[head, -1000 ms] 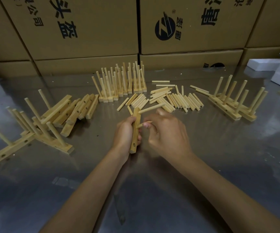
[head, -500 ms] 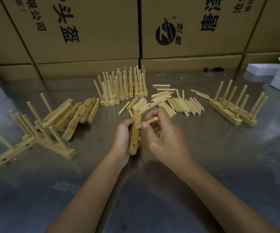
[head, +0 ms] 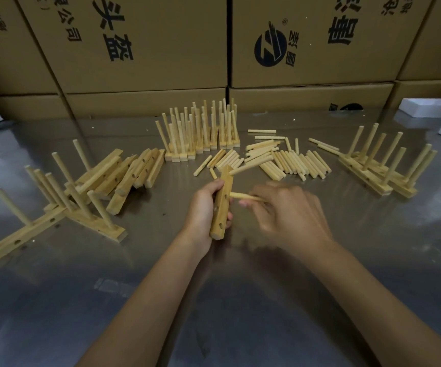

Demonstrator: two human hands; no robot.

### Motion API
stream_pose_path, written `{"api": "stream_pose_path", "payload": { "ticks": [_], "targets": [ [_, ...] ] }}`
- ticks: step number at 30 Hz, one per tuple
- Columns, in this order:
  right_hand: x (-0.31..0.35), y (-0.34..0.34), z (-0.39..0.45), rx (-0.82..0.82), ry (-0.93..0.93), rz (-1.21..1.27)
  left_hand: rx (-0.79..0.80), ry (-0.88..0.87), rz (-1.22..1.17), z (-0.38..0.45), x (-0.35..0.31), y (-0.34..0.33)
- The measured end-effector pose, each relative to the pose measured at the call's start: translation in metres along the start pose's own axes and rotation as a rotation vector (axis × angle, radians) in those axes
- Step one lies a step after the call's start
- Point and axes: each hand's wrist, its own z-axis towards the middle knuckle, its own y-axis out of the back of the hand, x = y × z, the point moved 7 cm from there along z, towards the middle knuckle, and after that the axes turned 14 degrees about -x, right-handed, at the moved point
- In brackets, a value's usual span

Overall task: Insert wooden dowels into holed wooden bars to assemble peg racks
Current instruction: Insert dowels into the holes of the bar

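Observation:
My left hand point(head: 204, 207) grips a holed wooden bar point(head: 222, 205) held nearly upright above the steel table, with two empty holes showing on its lower half. A second dowel point(head: 251, 164) sticks out to the right from near the bar's top. My right hand point(head: 288, 215), blurred by motion, pinches a dowel point(head: 242, 196) whose left tip meets the bar's side around its middle. Loose dowels point(head: 291, 160) lie in a heap just behind the hands.
Empty holed bars point(head: 134, 173) lean in a stack at the left. Assembled peg racks stand at the far left point(head: 63, 207), at the back centre point(head: 201, 133) and at the right point(head: 383, 165). Cardboard boxes point(head: 140, 49) wall the table's back; white foam blocks point(head: 426, 107) sit at the right.
My right hand has swung the dowel from pointing up-right to lying nearly level against the bar's middle. The bar in my left hand stays in about the same place.

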Motion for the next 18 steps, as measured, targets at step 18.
{"api": "stream_pose_path", "payload": {
  "ticks": [18],
  "targets": [
    [0.042,-0.041,0.062,0.420,0.215,-0.172,0.048,0.050,-0.168,0.006,0.000,0.003]
  ]
}}
